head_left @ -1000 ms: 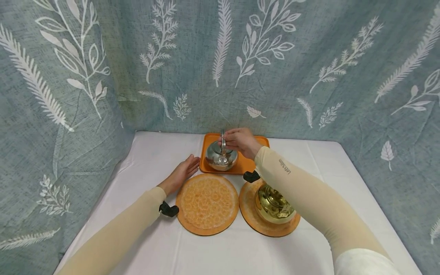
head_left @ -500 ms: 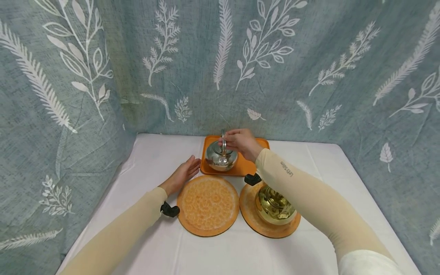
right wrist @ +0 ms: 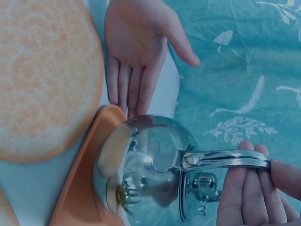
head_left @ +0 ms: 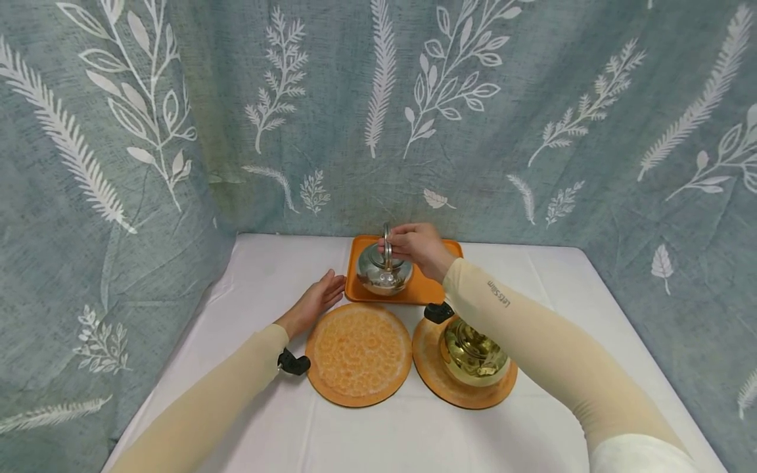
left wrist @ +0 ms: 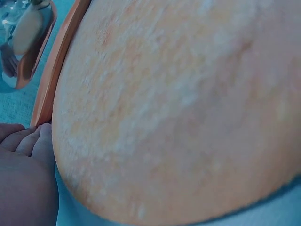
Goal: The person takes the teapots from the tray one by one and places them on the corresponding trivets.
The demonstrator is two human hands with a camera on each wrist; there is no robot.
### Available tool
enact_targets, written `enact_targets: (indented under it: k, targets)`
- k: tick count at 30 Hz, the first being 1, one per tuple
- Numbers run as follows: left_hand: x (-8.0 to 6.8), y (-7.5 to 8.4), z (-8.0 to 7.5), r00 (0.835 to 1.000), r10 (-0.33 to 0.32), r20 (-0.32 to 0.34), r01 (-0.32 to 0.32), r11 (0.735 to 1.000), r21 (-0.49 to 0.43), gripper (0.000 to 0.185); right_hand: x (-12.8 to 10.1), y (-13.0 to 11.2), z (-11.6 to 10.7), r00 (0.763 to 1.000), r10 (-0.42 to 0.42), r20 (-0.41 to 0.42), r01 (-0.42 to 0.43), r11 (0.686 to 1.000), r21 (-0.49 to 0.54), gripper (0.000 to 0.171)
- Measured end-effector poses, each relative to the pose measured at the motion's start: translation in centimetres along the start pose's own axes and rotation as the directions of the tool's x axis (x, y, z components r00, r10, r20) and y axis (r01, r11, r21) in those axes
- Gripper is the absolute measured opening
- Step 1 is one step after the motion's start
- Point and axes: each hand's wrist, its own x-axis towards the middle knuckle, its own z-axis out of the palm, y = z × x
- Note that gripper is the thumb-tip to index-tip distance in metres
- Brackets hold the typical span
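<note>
A shiny silver kettle (head_left: 383,279) stands over the left part of an orange tray (head_left: 422,289). My right hand (head_left: 416,243) holds its arched handle (right wrist: 221,159), with the fingers under the bar and the thumb over it. In the right wrist view the kettle's round body (right wrist: 153,160) and lid knob (right wrist: 204,182) show beside the tray's rim. My left hand (head_left: 316,302) lies palm inward, fingers straight, tips right at the tray's left edge. The left wrist view shows those fingers (left wrist: 28,141) close to the orange rim (left wrist: 54,70).
In front of the tray lies a round orange patterned placemat (head_left: 359,355). To its right, a gold kettle (head_left: 473,358) sits on a second round placemat (head_left: 428,348), partly covered by my right forearm. White cloth (head_left: 367,440) covers the table; a leaf-patterned curtain (head_left: 331,131) surrounds it.
The silver kettle and my right hand have shifted slightly right, the kettle a touch higher against the tray. My left hand keeps its place at the tray's edge. The head view has tilted slightly.
</note>
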Motion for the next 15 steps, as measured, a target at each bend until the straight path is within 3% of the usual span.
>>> enact_targets:
  k: [15]
  targets:
    - [-0.12, -0.04, -0.17, 1.0, -0.007, 0.015, 0.007, 1.0, -0.019, 0.093, -0.56, -0.1, -0.36, 1.0, -0.024, 0.01, 0.025, 0.999, -0.028, 0.028]
